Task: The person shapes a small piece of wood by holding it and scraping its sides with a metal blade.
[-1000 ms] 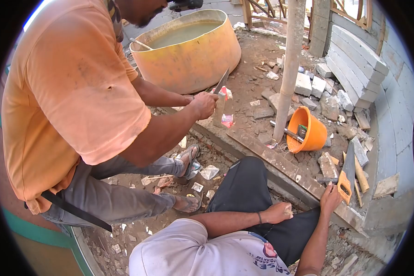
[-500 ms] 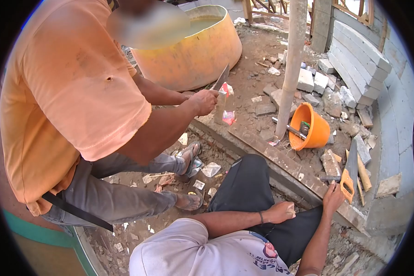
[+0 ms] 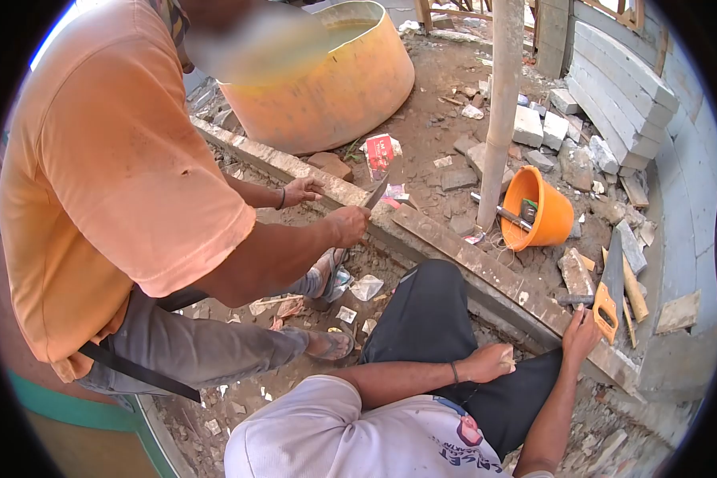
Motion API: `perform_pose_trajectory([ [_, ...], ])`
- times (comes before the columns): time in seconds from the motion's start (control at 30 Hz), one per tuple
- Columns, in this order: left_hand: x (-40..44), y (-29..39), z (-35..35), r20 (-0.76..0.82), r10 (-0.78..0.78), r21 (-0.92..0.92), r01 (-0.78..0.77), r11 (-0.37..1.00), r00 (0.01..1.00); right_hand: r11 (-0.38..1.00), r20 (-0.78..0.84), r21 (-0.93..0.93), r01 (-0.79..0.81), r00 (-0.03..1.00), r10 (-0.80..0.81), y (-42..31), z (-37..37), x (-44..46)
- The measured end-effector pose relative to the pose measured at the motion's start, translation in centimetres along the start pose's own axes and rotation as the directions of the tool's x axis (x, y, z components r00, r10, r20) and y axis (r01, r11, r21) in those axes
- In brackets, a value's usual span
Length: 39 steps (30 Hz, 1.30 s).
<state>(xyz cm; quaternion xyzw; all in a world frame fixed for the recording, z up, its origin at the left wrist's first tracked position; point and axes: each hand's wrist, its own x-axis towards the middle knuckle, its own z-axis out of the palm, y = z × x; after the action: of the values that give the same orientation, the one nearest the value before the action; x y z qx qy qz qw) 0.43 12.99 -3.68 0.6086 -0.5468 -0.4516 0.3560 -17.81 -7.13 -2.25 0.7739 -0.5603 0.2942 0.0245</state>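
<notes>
My left hand [image 3: 488, 363], with a dark band at the wrist, is closed over my black-trousered leg; a small pale thing shows at its fingertips, too unclear to name. My right hand [image 3: 581, 333] rests at the plank [image 3: 526, 299], fingers curled together beside a dark tool handle [image 3: 572, 299] and the orange grip of a handsaw [image 3: 605, 312]. What its fingers hold is hidden. On the left a co-worker in an orange shirt [image 3: 127, 151] bends forward. One co-worker's hand [image 3: 348, 226] grips a blade [image 3: 377, 192]; the other [image 3: 301, 192] is above the concrete ledge [image 3: 279, 165].
An orange bucket [image 3: 540, 209] with tools lies tipped beside an upright pole [image 3: 499, 119]. A large yellowish tub [image 3: 327, 95] stands at the back. Stacked pale blocks [image 3: 621, 88] line the right wall. Rubble surrounds them, and a red-and-white packet [image 3: 379, 151] lies on the dirt.
The co-worker's hands have moved apart; the blade hand is lower and one hand has drawn back left. My hands keep nearly the same pose. The view has shifted slightly.
</notes>
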Motion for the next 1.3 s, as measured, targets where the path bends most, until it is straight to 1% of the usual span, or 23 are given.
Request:
perform_pose_trajectory([
  [0.07, -0.01, -0.1, 0.1, -0.004, 0.003, 0.001, -0.003, 1.0, 1.0, 0.999, 0.061, -0.009, -0.041, 0.997, 0.042, 0.4, 0.27, -0.02],
  [0.2, -0.03, 0.07, -0.02, -0.001, -0.013, -0.002, 0.013, 1.0, 1.0, 0.998, 0.084, -0.017, -0.061, 0.995, 0.063, -0.05, -0.04, 0.07],
  [0.3, -0.16, 0.33, -0.07, 0.001, -0.032, -0.006, 0.032, 0.999, 1.0, 0.998, 0.058, -0.011, -0.062, 0.996, 0.062, -0.28, -0.38, 0.05],
  [0.37, -0.2, 0.51, -0.15, 0.003, -0.034, -0.005, 0.034, 0.999, 0.999, 0.999, 0.037, -0.023, -0.031, 0.999, 0.032, -0.05, -0.12, -0.03],
  [0.47, -0.22, 0.54, 0.02, 0.001, -0.021, 0.008, 0.021, 1.0, 1.0, 0.998, 0.051, -0.012, -0.056, 0.997, 0.056, 0.34, 0.12, -0.13],
  [0.53, -0.09, 0.64, -0.15, 0.008, 0.001, 0.019, -0.001, 1.0, 1.0, 0.998, 0.05, -0.041, -0.047, 0.998, 0.049, 0.13, -0.19, 0.05],
  [0.57, -0.07, 0.66, -0.22, 0.017, -0.013, 0.01, 0.012, 1.0, 1.0, 0.998, 0.056, -0.059, -0.031, 0.998, 0.034, 0.06, -0.32, 0.07],
  [0.63, 0.0, 0.64, -0.17, 0.042, -0.014, -0.002, 0.014, 1.0, 0.999, 0.994, 0.043, -0.09, -0.063, 0.997, 0.067, -0.06, -0.31, 0.13],
  [0.7, 0.06, 0.4, 0.01, 0.019, -0.022, 0.013, 0.022, 1.0, 1.0, 0.997, 0.046, -0.038, -0.065, 0.997, 0.067, -0.33, -0.6, 0.08],
  [0.73, 0.0, 0.27, 0.16, -0.001, -0.005, -0.002, 0.005, 1.0, 1.0, 0.998, 0.021, -0.024, -0.05, 0.999, 0.05, -0.29, -0.51, 0.04],
  [0.83, 0.07, 0.21, 0.14, 0.012, 0.002, -0.006, -0.002, 1.0, 1.0, 0.998, -0.005, -0.032, -0.054, 0.999, 0.054, -0.15, -0.12, -0.03],
  [0.97, 0.08, 0.34, -0.06, 0.032, 0.018, 0.004, -0.018, 1.0, 0.999, 0.997, 0.023, -0.046, -0.061, 0.998, 0.062, -0.14, -0.26, 0.1],
  [1.1, 0.04, 0.27, 0.04, 0.033, 0.006, 0.006, -0.006, 1.0, 0.999, 0.997, 0.014, -0.039, -0.065, 0.998, 0.066, -0.33, -0.26, 0.06],
  [1.17, 0.02, 0.21, 0.11, 0.03, -0.004, 0.006, 0.004, 1.0, 1.0, 0.997, -0.023, -0.041, -0.061, 0.998, 0.06, -0.28, -0.04, -0.03],
  [1.3, 0.1, -0.25, 0.42, 0.017, 0.027, 0.035, -0.027, 0.999, 0.999, 0.998, 0.028, -0.022, -0.064, 0.998, 0.065, -0.31, -0.2, 0.11],
])
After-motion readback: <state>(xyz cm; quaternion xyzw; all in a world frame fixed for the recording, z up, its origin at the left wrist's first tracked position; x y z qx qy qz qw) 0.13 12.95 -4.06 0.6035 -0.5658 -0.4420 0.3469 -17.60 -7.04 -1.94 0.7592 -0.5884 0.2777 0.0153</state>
